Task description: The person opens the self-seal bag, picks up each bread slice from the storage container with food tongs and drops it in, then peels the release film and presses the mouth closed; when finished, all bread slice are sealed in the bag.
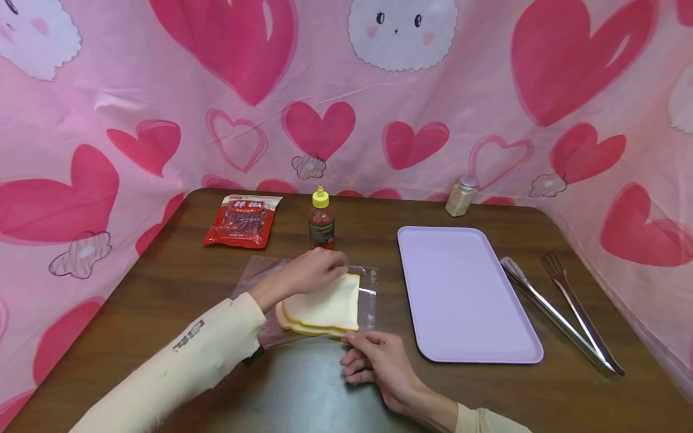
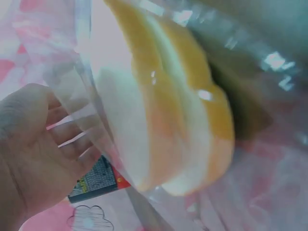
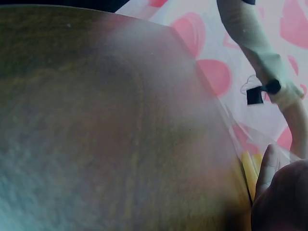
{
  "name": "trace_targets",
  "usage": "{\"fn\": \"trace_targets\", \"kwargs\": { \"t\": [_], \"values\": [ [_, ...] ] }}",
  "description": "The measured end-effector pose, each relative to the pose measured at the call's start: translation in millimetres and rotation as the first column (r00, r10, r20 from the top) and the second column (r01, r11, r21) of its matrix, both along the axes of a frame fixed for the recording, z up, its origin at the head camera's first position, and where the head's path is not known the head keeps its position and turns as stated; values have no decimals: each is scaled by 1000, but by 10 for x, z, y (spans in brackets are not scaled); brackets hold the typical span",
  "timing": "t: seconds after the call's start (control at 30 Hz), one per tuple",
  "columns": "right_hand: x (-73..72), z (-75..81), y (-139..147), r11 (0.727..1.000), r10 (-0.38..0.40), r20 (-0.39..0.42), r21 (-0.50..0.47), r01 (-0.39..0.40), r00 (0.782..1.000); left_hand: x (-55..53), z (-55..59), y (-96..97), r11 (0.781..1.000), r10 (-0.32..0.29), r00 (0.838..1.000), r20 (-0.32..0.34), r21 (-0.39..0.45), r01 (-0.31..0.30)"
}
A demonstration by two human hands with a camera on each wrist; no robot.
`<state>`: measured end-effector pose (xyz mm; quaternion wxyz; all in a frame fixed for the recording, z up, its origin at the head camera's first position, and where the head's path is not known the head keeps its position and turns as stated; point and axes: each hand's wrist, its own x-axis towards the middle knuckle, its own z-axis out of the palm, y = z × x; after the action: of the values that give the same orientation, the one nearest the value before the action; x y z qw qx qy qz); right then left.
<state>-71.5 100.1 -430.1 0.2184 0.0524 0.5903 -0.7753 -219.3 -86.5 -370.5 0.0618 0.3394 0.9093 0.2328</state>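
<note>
Square white bread slices (image 1: pixel 325 310) look squashable; take their clear plastic bag (image 1: pixel 366 308) edgewise. Right hand (image 1: pixel 385 367) pinches it; left hand's (image 1: pixel 305 273) fingers, unclear.

The thin, clear plastic bag (image 1: pixel 368 300) looks smooth and glossy, while the white, square bread slices with brown crusts (image 1: pixel 325 308) look soft and matt. The long silver metal tongs (image 1: pixel 563 323) are smooth and shiny, the pale purple oblong plastic tray (image 1: pixel 468 294) is smooth and dull, and the flat red plastic packet (image 1: pixel 243 222) shines. The brown wood table (image 1: pixel 303 391) has a smooth, shiny top, and the pink heart-print cloth sheet (image 1: pixel 368 90) is creased.
</note>
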Motion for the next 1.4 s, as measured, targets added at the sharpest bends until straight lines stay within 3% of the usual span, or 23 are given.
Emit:
{"fn": "trace_targets", "kwargs": {
  "t": [0.23,0.47,0.77,1.07,1.27,1.4],
  "values": [
    [2,-7,-22,999,-40,26,-13,40,999,-263,-55,145,997,-49,996,70,-53,53],
    [4,-32,-75,997,-79,43,-15,80,996,-386,-74,229,996,-68,987,147,-45,75],
    [16,-25,-93,996,-85,41,-38,87,996,-455,-146,249,999,-52,983,175,4,52],
    [30,-28,-76,995,-94,22,-39,95,995,-441,-200,245,998,-52,984,170,46,45],
    [32,-22,-51,992,-123,2,-20,123,992,-444,-185,215,997,-41,989,141,70,31],
    [21,4,-10,990,-144,-23,5,144,989,-416,-136,168,995,-12,988,155,100,-4]
  ]
}}
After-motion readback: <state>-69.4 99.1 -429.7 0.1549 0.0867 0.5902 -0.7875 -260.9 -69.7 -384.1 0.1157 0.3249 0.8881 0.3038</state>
